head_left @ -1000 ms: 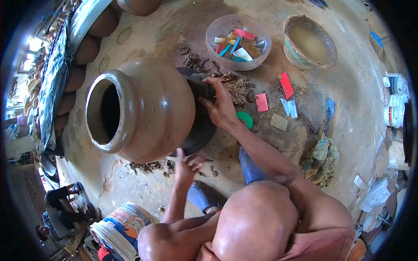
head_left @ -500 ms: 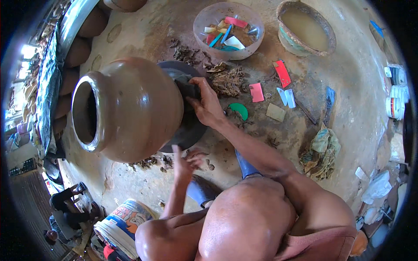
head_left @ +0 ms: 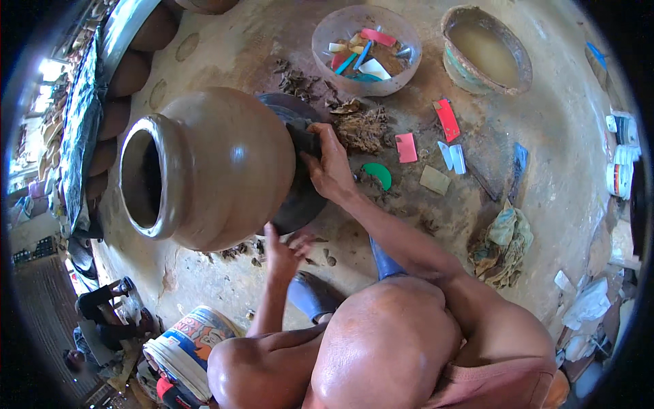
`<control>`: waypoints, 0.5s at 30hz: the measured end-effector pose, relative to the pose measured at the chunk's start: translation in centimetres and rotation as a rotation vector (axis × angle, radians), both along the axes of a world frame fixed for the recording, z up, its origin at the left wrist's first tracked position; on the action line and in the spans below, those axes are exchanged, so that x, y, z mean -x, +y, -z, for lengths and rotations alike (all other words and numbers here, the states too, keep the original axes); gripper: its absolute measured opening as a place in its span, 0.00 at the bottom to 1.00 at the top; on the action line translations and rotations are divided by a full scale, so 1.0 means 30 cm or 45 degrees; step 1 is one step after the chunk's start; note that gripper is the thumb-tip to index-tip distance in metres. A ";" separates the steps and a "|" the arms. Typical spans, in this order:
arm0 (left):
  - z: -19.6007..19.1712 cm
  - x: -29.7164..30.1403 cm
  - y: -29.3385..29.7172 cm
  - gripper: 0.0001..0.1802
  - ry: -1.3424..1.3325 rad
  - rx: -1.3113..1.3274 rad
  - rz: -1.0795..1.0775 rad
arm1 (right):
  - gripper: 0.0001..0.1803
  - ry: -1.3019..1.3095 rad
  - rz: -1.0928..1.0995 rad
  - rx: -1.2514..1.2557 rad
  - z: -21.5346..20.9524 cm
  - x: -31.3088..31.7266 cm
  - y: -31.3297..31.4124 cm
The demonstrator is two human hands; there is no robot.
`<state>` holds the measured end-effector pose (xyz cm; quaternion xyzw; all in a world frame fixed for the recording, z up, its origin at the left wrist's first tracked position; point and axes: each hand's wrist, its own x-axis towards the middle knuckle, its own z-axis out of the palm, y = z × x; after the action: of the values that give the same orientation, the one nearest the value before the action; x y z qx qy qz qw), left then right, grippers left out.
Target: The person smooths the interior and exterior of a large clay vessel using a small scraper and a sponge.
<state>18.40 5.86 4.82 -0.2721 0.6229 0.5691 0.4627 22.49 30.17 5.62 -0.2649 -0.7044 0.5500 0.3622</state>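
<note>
A large wet brown clay pot (head_left: 228, 160) stands on a dark round turntable (head_left: 303, 208), its wide rim facing left in the head view. My right hand (head_left: 334, 167) grips a dark, soft-looking piece (head_left: 304, 138), whose exact kind I cannot make out, and presses it at the pot's lower wall. Below the pot, my left hand (head_left: 285, 251) is held with its fingers spread and slightly blurred, nothing in it. Its fingertips come close to the turntable's edge and the pot's side; whether they touch I cannot tell.
Beyond are a clear bowl (head_left: 323, 71) of coloured scrapers and a bucket (head_left: 453, 65) of murky water. Flat plastic pieces, clay scraps (head_left: 361, 129) and a crumpled cloth (head_left: 507, 238) lie on the floor. A printed bucket (head_left: 194, 347) stands lower left; a person (head_left: 102, 327) sits beyond it.
The whole view has shifted slightly, moving the pot and floor things a little right. My left hand's fingers sit slightly higher, nearer the pot. My right hand keeps its hold on the dark piece.
</note>
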 end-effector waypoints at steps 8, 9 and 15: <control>0.241 0.520 -0.323 0.34 0.852 -0.139 0.073 | 0.31 -0.211 -0.196 0.205 -0.084 -0.065 -0.023; 0.252 0.529 -0.304 0.35 0.864 -0.114 0.097 | 0.32 -0.267 -0.163 0.119 -0.084 -0.114 0.005; 0.260 0.466 -0.254 0.38 0.933 0.049 -0.009 | 0.33 -0.460 0.370 -0.416 -0.009 -0.513 0.323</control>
<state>4.41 -1.77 -2.99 -0.0612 0.7569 0.6186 0.2018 37.87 39.87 5.89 -0.3950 -0.7914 0.3155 0.3438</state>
